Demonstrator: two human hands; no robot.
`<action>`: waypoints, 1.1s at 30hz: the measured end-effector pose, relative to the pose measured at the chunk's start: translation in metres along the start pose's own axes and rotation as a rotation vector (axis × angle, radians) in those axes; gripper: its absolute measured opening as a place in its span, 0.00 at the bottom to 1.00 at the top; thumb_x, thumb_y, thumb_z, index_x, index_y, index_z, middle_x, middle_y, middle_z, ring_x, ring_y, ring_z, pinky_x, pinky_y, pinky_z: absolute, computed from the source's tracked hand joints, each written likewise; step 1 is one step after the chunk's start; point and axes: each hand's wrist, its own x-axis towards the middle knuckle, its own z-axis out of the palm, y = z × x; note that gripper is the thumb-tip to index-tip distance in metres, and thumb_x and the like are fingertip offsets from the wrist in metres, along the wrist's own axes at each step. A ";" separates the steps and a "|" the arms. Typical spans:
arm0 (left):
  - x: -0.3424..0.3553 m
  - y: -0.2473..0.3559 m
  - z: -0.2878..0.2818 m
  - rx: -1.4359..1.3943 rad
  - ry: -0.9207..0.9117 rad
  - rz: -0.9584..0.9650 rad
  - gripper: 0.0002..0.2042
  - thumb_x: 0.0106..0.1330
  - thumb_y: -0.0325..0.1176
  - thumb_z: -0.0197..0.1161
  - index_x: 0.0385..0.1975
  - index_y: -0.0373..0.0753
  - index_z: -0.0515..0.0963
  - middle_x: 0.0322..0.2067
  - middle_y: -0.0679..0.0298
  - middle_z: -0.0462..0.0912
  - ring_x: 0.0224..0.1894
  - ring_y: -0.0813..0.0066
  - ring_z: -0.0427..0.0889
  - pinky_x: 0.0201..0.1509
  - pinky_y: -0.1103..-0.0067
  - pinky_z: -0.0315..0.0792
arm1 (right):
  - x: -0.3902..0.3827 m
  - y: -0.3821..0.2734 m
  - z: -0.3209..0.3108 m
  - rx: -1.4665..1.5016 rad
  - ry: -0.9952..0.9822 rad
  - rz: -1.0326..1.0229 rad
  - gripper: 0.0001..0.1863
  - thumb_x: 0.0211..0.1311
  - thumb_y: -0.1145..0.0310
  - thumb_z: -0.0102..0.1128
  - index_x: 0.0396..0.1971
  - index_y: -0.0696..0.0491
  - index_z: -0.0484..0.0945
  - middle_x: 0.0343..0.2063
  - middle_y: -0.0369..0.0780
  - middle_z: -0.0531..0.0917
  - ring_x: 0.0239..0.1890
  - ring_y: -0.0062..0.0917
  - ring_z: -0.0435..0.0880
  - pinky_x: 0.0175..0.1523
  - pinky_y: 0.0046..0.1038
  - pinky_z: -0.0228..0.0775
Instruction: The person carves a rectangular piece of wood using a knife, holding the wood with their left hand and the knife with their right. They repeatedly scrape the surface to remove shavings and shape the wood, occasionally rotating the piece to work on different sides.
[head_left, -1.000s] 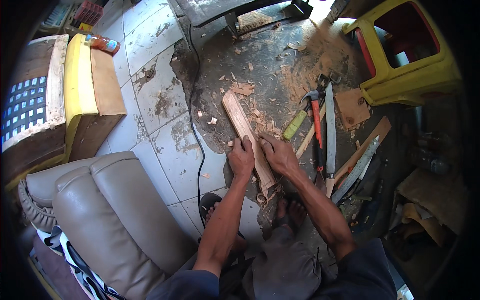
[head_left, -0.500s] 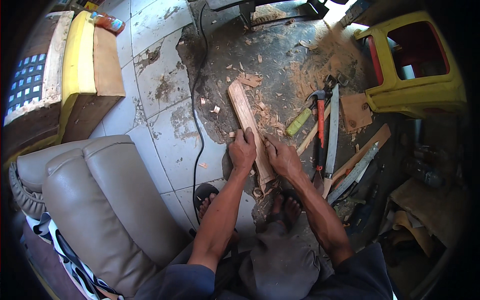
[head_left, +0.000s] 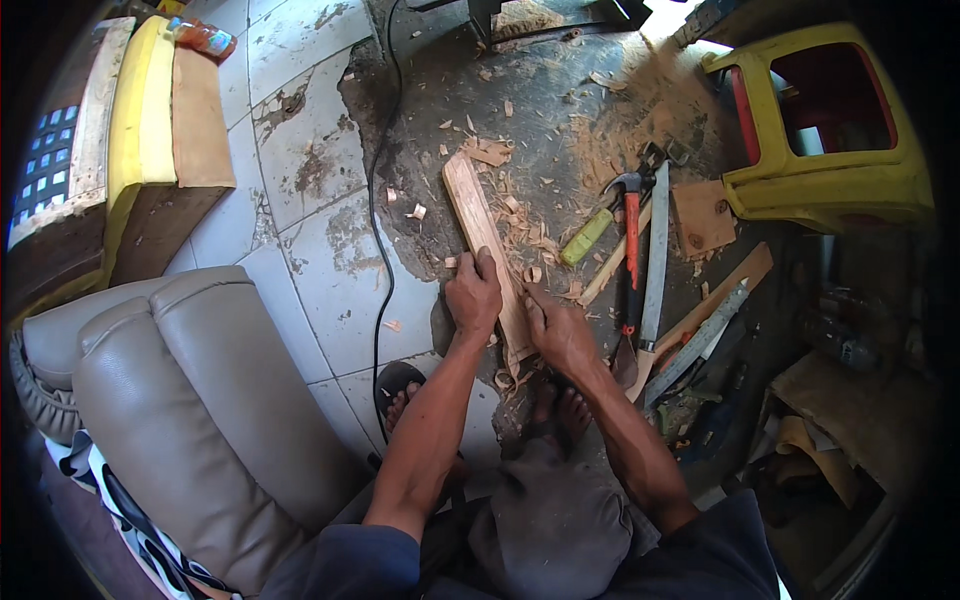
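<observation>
A pale wooden bar point(head_left: 470, 205), planed smooth, slants across the dark floor in front of me. My left hand point(head_left: 474, 292) is closed at its left edge, with the thumb side up against the wood. At the opposite edge, my right hand point(head_left: 560, 328) is closed with its fingertips against the bar. Whether a small tool sits under either hand is hidden. The bar's near end lies between my forearms, above my feet. Curled wood shavings point(head_left: 520, 225) lie scattered along its right side.
To the right lie a claw hammer point(head_left: 632, 235), a yellow-green handled tool point(head_left: 586, 237), a long grey blade point(head_left: 656, 260) and wood strips point(head_left: 725, 300). A yellow cab-shaped shell point(head_left: 830, 185) stands beyond. Left are a black cable point(head_left: 377, 250) and a grey padded seat point(head_left: 220, 380).
The whole scene has shifted slightly left in view. My right hand sits slightly nearer along the bar, while my left hand keeps about the same place on it.
</observation>
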 end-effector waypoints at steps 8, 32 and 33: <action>0.000 0.003 -0.002 0.011 -0.011 -0.025 0.19 0.76 0.46 0.52 0.30 0.36 0.74 0.22 0.42 0.81 0.28 0.37 0.82 0.31 0.52 0.74 | -0.014 -0.004 -0.003 -0.062 -0.049 0.042 0.21 0.72 0.62 0.51 0.63 0.45 0.73 0.29 0.61 0.82 0.38 0.61 0.82 0.44 0.54 0.76; -0.010 0.063 -0.074 -0.687 -0.155 0.127 0.18 0.80 0.41 0.50 0.45 0.28 0.76 0.37 0.61 0.82 0.44 0.71 0.81 0.49 0.74 0.74 | -0.086 0.049 -0.046 0.361 0.266 0.172 0.18 0.72 0.54 0.57 0.42 0.56 0.73 0.26 0.37 0.76 0.27 0.25 0.78 0.32 0.29 0.70; -0.017 0.080 -0.087 -0.771 -0.129 0.180 0.17 0.80 0.39 0.51 0.46 0.28 0.76 0.38 0.61 0.82 0.44 0.71 0.82 0.50 0.75 0.74 | -0.085 0.049 -0.045 0.390 0.299 0.200 0.20 0.72 0.52 0.56 0.42 0.56 0.72 0.27 0.40 0.76 0.30 0.29 0.78 0.35 0.32 0.70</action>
